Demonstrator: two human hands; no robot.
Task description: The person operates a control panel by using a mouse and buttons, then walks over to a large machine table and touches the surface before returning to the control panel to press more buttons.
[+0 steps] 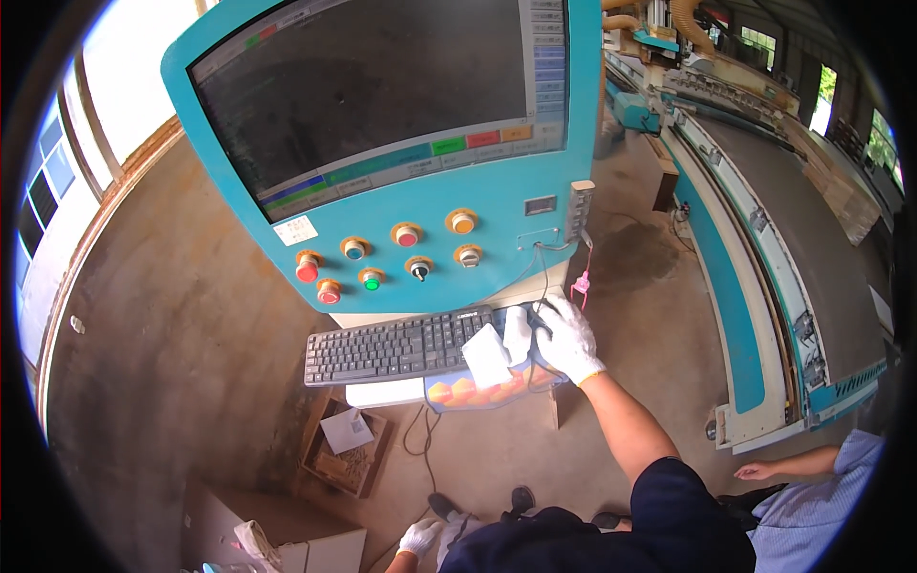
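Observation:
My right hand point(569, 341), in a white knit glove, rests over a dark computer mouse point(537, 318) at the right end of the shelf; the palm hides most of the mouse. Beneath it lies a blue and orange patterned mouse pad point(458, 393). Two white pieces, perhaps folded paper point(488, 357), lie between the mouse and a black keyboard point(387, 348). Low in the picture my left hand point(418, 537), also gloved in white, hangs beside my leg with its fingers loosely extended and nothing visible in it.
Above the keyboard stands a teal control cabinet point(497, 253) with a mostly dark screen point(373, 86), coloured buttons and a knob. A long machine bed point(764, 191) runs along the right. Another person's hand point(757, 471) is at lower right. An open wooden box point(368, 468) sits on the floor.

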